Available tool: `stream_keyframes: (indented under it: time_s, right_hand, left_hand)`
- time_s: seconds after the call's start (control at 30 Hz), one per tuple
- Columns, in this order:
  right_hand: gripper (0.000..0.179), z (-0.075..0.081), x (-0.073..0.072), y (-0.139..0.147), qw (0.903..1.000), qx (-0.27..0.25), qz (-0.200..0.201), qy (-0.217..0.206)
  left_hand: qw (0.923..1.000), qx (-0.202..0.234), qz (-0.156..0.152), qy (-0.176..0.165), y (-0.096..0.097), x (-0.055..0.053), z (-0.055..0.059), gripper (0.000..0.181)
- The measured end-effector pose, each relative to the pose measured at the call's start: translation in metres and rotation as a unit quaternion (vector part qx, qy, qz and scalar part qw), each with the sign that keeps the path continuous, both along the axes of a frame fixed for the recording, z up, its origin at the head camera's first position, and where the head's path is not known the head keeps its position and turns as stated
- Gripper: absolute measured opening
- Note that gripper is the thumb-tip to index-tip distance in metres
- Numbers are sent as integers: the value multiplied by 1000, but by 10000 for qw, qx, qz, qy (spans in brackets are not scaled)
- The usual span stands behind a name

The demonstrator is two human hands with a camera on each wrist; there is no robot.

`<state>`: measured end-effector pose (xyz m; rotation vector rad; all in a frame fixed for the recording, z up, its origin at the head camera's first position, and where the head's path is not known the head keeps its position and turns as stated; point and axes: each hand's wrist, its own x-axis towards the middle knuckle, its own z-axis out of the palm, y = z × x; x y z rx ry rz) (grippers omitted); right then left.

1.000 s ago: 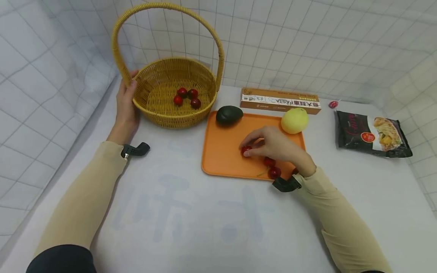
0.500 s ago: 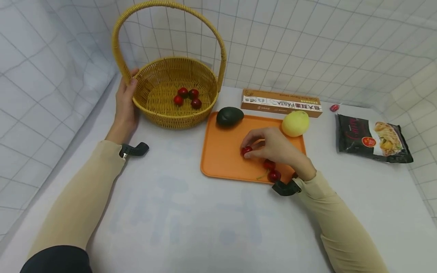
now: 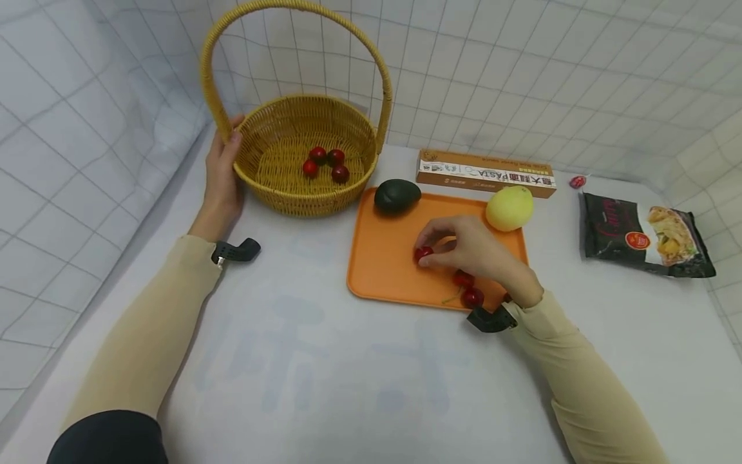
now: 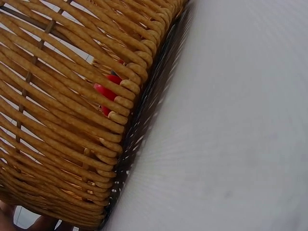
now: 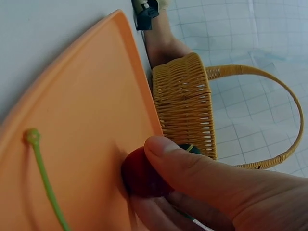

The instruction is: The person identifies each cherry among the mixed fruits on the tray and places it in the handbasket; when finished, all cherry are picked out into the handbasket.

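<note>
My right hand [image 3: 472, 248] pinches a red cherry [image 5: 142, 175] between thumb and fingers, low over the orange tray [image 3: 377, 277]. Two more cherries [image 3: 472, 297] lie on the tray beneath that hand, one with a green stem [image 5: 45, 185]. At the left, my left hand [image 3: 221, 171] grips the side of a yellow wicker basket [image 3: 307, 203] by the foot of its tall handle [image 3: 301, 5]. Several cherries [image 3: 340, 173] sit together inside the basket. In the left wrist view, woven cane fills the left half and fingertips [image 4: 43, 224] show at the bottom corner.
A dark green avocado [image 3: 397, 196] lies at the tray's back left corner, and a yellow fruit [image 3: 509, 208] sits at its back right. Behind the tray is a pasta box [image 3: 485, 173]. Further right are a small red item [image 3: 577, 182] and a black food packet [image 3: 646, 236].
Both hands keep their holds, the left on the basket and the right on the cherry. The whole head view has shifted slightly, with things appearing a little further right.
</note>
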<state>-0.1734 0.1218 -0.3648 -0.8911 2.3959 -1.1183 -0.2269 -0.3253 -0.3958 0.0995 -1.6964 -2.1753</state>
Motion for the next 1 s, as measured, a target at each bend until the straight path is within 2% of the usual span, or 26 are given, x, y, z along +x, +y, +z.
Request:
stream_keyframes:
  time_s: [0.37, 0.57, 0.7, 0.9, 1.0]
  right_hand:
    - [27, 2, 2, -3, 9965, 112, 379, 732]
    - [30, -1, 4, -3, 9969, 110, 346, 700]
    - [30, 1, 5, -6, 9967, 195, 322, 717]
    - [31, 9, 4, -13, 9970, 101, 289, 712]
    - [31, 18, 1, -20, 9959, 9, 317, 843]
  left_hand:
    - [9999, -116, -21, -36, 0, 1, 1, 47]
    - [9998, 75, -99, -124, 1, -1, 3, 48]
    - [9999, 6, -69, -97, 2, -1, 4, 47]
    - [9999, 33, -52, -98, 1, 0, 3, 48]
    - [10000, -39, 3, -83, 0, 2, 3, 49]
